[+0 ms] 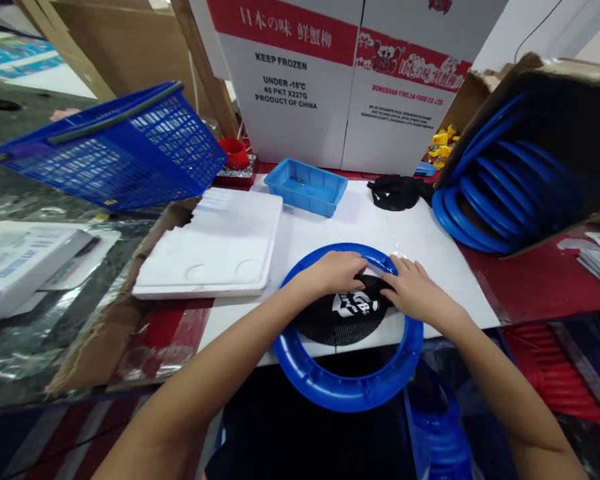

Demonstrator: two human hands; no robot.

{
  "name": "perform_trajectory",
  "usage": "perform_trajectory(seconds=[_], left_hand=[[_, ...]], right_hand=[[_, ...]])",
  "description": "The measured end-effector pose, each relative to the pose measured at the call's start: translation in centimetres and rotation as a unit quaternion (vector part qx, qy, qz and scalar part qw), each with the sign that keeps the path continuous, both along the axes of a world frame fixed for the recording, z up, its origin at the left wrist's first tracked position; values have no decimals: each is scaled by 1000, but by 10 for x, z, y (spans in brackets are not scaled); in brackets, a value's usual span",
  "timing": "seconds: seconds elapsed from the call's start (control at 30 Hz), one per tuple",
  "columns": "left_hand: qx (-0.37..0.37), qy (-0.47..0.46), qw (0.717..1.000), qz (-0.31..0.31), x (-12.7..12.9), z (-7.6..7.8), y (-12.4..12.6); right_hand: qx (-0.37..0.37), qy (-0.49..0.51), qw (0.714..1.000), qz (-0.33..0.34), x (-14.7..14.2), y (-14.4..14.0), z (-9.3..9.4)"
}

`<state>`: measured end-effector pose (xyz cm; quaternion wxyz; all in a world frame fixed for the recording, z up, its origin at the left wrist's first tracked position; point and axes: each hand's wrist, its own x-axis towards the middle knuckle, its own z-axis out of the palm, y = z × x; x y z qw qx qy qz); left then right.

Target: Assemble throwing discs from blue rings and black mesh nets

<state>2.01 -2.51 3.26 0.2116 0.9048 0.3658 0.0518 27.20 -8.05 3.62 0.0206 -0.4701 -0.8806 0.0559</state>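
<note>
The red bench (540, 287) carries a white sheet (430, 247), and half on that sheet, half over the near edge, lies the round blue plastic hoop (347, 393). Inside the hoop sits a black mesh fabric disc with a white printed logo (343, 320), bunched toward the far rim.

The left hand (333, 273) lies over the far part of the hoop, its fingers curled down onto the mesh edge. The right hand (417, 290) presses from the other side, fingers together and flat on the fabric where it meets the rim. Both hands are closed on the mesh, not on the hoop.

To seat the mesh well, it seems best to keep the hoop flat on the sheet, hold one point of the fabric edge pinned, and work the rest round evenly, so the logo stays centred and no slack gathers.

Well apart on the right, a cardboard box (555, 73) holds more blue hoops (490, 193); another black mesh piece (397, 192) lies beside it.
</note>
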Motion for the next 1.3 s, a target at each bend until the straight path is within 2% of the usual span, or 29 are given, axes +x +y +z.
perform_trajectory(seconds=[0.1,0.27,0.37,0.47,0.57,0.63,0.8,0.97,1.17,1.3], left_hand=[[-48,-11,999,6,-4,-2,-6],[-103,-160,982,3,-30,0,1],[-112,-226,967,32,-43,-3,8],[-92,-298,946,92,-46,-8,12],[-59,-342,930,118,-43,-11,11],[-25,-342,930,129,-39,-11,10],[49,-196,973,107,-36,-15,9],[89,-172,974,121,-33,-17,5],[83,-181,968,156,-31,-24,12],[25,-240,951,191,-34,-29,20]], right_hand=[[-47,-9,999,14,-17,11,8],[-148,94,979,100,-35,60,17],[-202,189,950,146,-39,89,16],[-242,292,915,140,-40,104,8],[-228,355,903,86,-42,101,-6],[-213,377,900,58,-42,94,-14],[-192,380,905,4,-41,88,-26],[-200,384,900,-40,-43,94,-28],[-113,342,933,-27,-52,96,-30],[-59,327,943,3,-59,97,-29]])
